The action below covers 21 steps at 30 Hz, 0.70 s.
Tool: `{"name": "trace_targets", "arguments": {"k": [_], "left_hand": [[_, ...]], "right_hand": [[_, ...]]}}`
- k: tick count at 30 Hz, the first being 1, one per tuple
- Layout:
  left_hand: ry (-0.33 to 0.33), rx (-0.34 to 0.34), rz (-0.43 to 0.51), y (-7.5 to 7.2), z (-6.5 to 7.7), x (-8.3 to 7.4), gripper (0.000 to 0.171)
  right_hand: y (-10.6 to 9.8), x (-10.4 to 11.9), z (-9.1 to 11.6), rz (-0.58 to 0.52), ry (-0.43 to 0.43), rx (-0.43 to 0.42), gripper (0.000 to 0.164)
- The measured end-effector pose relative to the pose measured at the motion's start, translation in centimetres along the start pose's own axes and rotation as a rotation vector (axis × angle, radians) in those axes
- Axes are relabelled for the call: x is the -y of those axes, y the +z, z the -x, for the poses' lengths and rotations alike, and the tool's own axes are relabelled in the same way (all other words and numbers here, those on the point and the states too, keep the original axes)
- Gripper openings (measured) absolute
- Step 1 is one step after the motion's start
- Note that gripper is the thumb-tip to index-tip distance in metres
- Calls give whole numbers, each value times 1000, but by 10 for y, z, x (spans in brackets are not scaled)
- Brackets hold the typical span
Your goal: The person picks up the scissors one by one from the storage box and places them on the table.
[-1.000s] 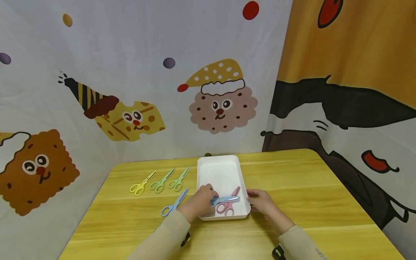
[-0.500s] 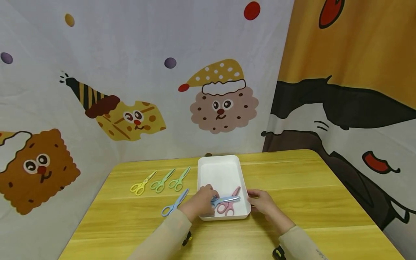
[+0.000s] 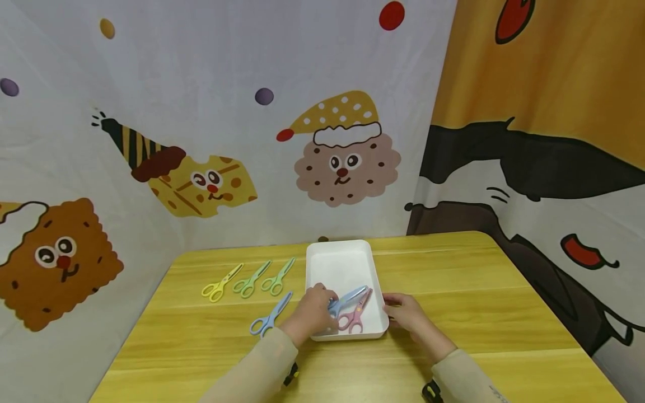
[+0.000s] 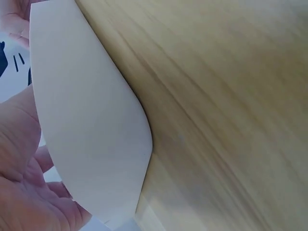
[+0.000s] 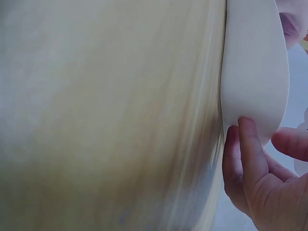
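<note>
In the head view, my left hand [image 3: 316,309] reaches over the near left side of a white tray [image 3: 339,263]. It grips blue scissors [image 3: 347,299] by the handle end, which the fingers partly hide. Pink scissors [image 3: 356,314] lie in the tray right beside the blue blades. My right hand [image 3: 405,312] rests at the tray's right side. In the right wrist view, the fairly straight fingers [image 5: 250,144] touch the outer wall, with the thumb by the rim. The left wrist view shows the tray wall [image 4: 91,106] hiding what the left hand [image 4: 29,187] holds.
Left of the tray on the wooden table [image 3: 468,280] lie yellow scissors [image 3: 216,290], two green scissors [image 3: 248,287] and another blue pair [image 3: 272,316], close to the left forearm. A printed cloth [image 3: 216,84] hangs behind the table.
The held blue scissors have swung so their blades point farther up the tray; they lay across the pink scissors before. The left hand shifted slightly; the right hand stayed at the tray.
</note>
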<state>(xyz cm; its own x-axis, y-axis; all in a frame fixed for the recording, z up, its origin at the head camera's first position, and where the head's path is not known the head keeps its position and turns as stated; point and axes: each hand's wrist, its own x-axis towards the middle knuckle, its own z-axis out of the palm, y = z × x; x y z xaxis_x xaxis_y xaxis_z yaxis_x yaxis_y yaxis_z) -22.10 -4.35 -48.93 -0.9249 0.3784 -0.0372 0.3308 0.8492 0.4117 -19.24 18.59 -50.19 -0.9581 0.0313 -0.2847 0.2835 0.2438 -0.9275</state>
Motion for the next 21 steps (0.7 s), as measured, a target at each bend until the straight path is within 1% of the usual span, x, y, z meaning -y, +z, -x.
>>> {"name": "trace_targets", "arguments": {"k": [7, 10, 13, 17, 21], "left_hand": [[-92, -47, 90, -6, 0, -4, 53], [-119, -63, 106, -8, -1, -3, 52], [-122, -83, 96, -10, -1, -2, 52], [-102, -111, 71, -11, 0, 0, 51], [-86, -155, 94, -13, 1, 1, 49]], "right_hand": [[-1, 1, 2, 6, -2, 8, 37], [0, 1, 2, 0, 1, 3, 37], [-1, 1, 2, 8, 0, 6, 37], [-1, 1, 2, 10, 7, 2, 37], [0, 1, 2, 4, 9, -2, 37]]}}
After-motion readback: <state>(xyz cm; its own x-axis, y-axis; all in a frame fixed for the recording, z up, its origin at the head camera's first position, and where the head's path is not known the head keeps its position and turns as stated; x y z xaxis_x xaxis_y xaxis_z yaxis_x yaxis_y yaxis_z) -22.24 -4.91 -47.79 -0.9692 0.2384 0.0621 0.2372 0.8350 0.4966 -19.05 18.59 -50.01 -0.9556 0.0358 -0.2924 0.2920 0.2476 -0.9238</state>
